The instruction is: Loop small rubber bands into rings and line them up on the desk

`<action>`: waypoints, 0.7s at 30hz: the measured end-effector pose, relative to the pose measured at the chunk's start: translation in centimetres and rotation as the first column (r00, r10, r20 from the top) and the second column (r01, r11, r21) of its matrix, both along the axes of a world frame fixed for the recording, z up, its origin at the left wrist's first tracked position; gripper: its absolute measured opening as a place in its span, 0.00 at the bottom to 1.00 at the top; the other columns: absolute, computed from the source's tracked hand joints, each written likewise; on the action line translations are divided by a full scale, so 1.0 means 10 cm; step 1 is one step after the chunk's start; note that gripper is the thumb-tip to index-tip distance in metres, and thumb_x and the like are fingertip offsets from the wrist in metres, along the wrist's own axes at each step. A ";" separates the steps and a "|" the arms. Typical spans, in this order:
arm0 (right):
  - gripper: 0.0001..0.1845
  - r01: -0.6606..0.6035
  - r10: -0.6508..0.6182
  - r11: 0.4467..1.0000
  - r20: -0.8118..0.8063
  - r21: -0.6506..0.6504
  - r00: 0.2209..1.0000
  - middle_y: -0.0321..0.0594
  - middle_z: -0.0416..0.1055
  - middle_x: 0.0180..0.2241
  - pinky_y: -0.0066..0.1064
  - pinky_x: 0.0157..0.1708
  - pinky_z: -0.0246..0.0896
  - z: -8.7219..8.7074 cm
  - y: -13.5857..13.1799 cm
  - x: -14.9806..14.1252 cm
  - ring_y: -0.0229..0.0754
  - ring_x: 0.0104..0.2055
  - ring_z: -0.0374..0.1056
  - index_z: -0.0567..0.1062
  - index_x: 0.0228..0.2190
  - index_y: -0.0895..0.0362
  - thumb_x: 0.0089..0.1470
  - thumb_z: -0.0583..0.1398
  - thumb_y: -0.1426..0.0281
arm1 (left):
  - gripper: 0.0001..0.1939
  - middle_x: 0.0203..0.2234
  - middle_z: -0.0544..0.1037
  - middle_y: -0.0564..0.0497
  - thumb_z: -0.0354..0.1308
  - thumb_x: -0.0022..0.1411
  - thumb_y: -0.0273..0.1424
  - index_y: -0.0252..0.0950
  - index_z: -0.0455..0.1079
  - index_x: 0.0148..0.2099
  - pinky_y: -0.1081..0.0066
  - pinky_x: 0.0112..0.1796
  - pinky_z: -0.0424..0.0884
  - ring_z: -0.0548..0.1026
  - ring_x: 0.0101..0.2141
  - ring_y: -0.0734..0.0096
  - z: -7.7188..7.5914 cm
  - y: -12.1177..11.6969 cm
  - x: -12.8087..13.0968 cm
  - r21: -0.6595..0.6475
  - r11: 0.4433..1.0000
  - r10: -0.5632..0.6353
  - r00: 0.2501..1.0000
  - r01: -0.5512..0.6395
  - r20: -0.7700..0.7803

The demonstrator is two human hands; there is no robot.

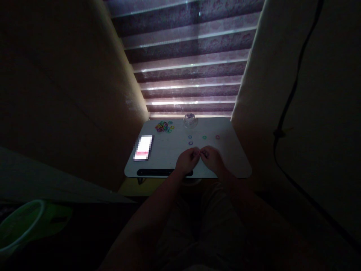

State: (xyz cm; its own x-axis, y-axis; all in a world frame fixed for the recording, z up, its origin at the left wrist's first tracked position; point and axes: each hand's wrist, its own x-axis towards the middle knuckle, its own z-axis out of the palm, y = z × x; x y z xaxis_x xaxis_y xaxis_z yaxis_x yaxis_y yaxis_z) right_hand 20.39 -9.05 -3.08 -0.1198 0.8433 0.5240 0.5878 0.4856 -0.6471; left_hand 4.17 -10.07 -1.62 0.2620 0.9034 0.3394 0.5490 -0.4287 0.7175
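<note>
My left hand [188, 160] and my right hand [212, 158] meet over the near part of a white tabletop [166, 150]. Both are closed, fingertips pinched together, with a small reddish elastic band [199, 152] just showing between them; the dim light blurs its shape. Just beyond them lie a purple band [191, 143] and a blue band [190, 137]. A green band [204, 137] and a pink band [217, 137] lie further right in the same row. At the back left is a loose pile of multicoloured bands [163, 127].
A clear, dome-shaped container [190, 121] stands at the back edge. On the left lies a phone [143, 147] with a bright screen. A black slot [155, 172] runs along the near edge. A pleated blind [191, 67] hangs behind; a green basket [36, 222] stands lower left.
</note>
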 end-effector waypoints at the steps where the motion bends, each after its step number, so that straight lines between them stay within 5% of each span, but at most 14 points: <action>1: 0.05 -0.001 0.001 1.000 -0.012 -0.011 1.000 0.40 0.72 0.29 0.30 0.33 0.61 0.00 0.00 0.00 0.40 0.30 0.67 0.74 0.30 0.56 0.49 0.57 0.73 | 0.10 0.30 0.76 0.52 0.53 0.63 0.37 0.37 0.69 0.37 0.74 0.34 0.66 0.71 0.31 0.73 -0.01 0.00 0.00 -0.003 1.000 0.005 1.000 -0.005 -0.001; 14: 0.11 -0.050 0.050 0.999 -0.012 -0.012 0.999 0.40 0.75 0.31 0.29 0.32 0.63 0.01 -0.01 0.01 0.39 0.30 0.68 0.76 0.33 0.56 0.45 0.58 0.75 | 0.08 0.32 0.78 0.53 0.56 0.59 0.34 0.37 0.70 0.40 0.74 0.36 0.69 0.74 0.31 0.74 -0.01 0.00 -0.01 -0.054 0.998 -0.012 1.000 0.013 0.020; 21: 0.08 -0.042 0.042 0.999 0.019 0.010 0.999 0.40 0.73 0.29 0.31 0.33 0.62 0.01 -0.01 0.01 0.40 0.30 0.67 0.76 0.32 0.56 0.46 0.59 0.74 | 0.12 0.31 0.79 0.52 0.57 0.59 0.37 0.37 0.69 0.43 0.73 0.33 0.68 0.75 0.30 0.72 0.01 -0.01 -0.02 -0.072 0.994 0.080 0.996 -0.078 0.030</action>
